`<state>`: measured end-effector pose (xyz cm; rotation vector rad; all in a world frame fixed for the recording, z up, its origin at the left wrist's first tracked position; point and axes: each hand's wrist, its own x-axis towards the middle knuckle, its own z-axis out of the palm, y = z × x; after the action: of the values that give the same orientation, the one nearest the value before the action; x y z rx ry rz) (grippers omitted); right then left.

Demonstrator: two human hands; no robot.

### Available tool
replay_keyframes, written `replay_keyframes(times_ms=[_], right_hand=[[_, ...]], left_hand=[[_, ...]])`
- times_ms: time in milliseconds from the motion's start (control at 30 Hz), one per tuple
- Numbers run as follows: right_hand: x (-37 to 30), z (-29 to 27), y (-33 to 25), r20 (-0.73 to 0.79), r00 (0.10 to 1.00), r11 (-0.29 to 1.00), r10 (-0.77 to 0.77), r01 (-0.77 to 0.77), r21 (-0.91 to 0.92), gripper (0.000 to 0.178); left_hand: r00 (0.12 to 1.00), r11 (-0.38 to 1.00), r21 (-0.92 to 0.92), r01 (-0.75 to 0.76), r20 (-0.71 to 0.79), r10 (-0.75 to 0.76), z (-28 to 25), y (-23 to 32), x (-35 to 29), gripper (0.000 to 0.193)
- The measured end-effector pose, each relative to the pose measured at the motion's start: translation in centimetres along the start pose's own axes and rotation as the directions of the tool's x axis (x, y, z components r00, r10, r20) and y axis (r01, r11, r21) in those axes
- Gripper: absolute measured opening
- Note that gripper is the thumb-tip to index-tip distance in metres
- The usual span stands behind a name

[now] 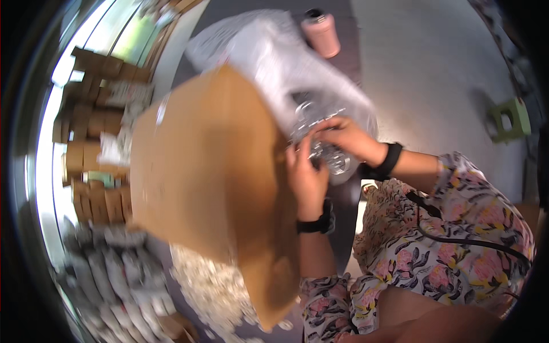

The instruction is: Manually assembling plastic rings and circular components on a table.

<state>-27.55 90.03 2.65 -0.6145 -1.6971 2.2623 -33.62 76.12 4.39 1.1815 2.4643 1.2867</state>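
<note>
Both hands meet at the mouth of a large white plastic bag point(269, 51). My left hand point(307, 180) has its fingers bent around clear, shiny round plastic pieces point(338, 164). From the right, my right hand point(350, 138) reaches over them, fingers curled and pressed onto the same pieces. Motion blur and glare hide their exact kind. Just left of my left hand stands a big open cardboard box point(189, 160), tilted. A loose heap of small pale disc-like pieces point(214, 283) lies by its lower edge.
A pink tumbler point(321, 35) stands at the far end of the dark table point(337, 74). Brown cartons point(94, 120) are stacked along the windows at left, above several grey wrapped bundles point(114, 274). A green stool point(510, 120) is on the floor at right.
</note>
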Motion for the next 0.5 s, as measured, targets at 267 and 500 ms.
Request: replay_keyframes(times_ms=[267, 500], right_hand=[[-6.4, 0.5, 2.2, -0.008, 0.985, 0.984, 0.172, -0.172, 0.046, 0.014], [-11.5, 6.1, 6.4, 0.194, 0.825, 0.835, 0.530, -0.548, 0.047, 0.018]], left_hand=[[0.986, 0.970, 0.177, 0.165, -0.034, -0.162, 0.3, 2.1, -8.0, 0.057], [0.887, 0.859, 0.239, 0.453, -0.027, -0.461, -3.1, 1.9, -17.6, 0.053]])
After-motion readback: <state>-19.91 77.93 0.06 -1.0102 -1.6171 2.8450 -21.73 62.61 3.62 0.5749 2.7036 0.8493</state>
